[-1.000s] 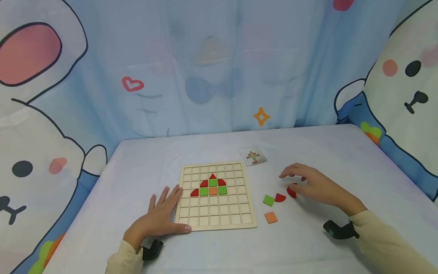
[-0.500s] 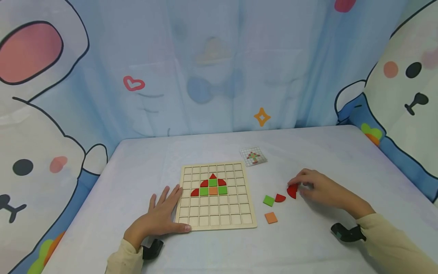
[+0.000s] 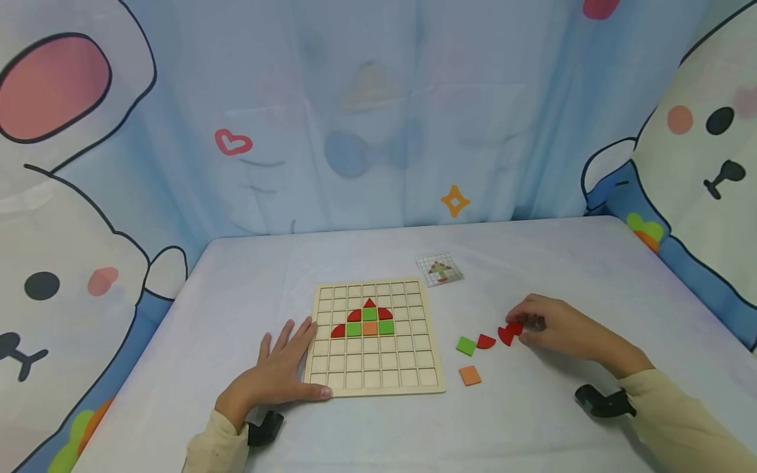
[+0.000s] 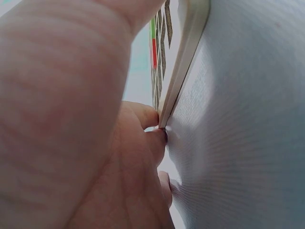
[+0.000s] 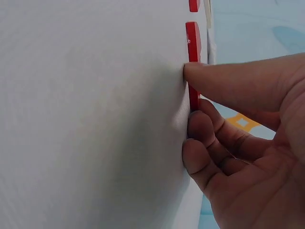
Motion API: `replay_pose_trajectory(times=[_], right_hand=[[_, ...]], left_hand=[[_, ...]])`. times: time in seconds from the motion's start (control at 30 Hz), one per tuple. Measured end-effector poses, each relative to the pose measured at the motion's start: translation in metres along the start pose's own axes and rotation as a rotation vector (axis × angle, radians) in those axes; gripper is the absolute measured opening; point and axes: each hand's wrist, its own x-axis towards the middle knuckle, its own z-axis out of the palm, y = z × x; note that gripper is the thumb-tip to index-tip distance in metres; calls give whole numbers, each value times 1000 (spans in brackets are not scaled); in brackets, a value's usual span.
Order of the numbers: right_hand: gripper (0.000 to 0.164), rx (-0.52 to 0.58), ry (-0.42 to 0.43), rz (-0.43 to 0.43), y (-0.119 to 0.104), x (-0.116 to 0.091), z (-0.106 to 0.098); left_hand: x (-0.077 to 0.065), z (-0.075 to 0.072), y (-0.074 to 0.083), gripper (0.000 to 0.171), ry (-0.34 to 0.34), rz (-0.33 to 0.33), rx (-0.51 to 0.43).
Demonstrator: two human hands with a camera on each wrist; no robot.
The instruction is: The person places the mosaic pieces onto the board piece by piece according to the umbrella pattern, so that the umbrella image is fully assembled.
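My left hand (image 3: 273, 376) rests with spread fingers at the left edge of a wooden grid board (image 3: 362, 380), its thumb on the near left corner. In the left wrist view, fingertips (image 4: 150, 117) touch the board's edge. Set in the grid are red, green and orange tiles, with a red triangle (image 3: 369, 303) on top. To the right of the board, my right hand (image 3: 556, 328) pinches a red quarter-circle tile (image 3: 516, 327) between thumb and fingers, close to the tabletop. Right beside it lies another red tile (image 3: 505, 336), partly overlapped in the head view.
Between board and right hand lie a third red quarter-circle tile (image 3: 486, 341), a green square tile (image 3: 466, 346) and an orange square tile (image 3: 470, 376). Behind the board's right corner is a small pattern card (image 3: 440, 269). A printed curtain (image 3: 378, 118) hangs behind the table.
My right hand has come down onto the red tiles, its fingers closing on one and shifting it slightly right, so two red tiles now show apart. The left hand has stayed in place.
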Motion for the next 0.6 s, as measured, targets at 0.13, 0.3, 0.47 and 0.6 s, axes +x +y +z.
replay_pose_trajectory(times=[0.13, 0.3, 0.47, 0.6], right_hand=[[29, 10, 5, -7, 1, -2, 1], [29, 36, 11, -10, 1, -3, 3], [31, 56, 11, -27, -1, -2, 5], [28, 47, 11, -1, -3, -2, 6]], left_hand=[[0, 0, 1, 129, -6, -3, 1], [-1, 0, 2, 129, -11, -18, -1], [0, 0, 2, 128, -8, -21, 7], [0, -1, 3, 128, -6, -21, 7]])
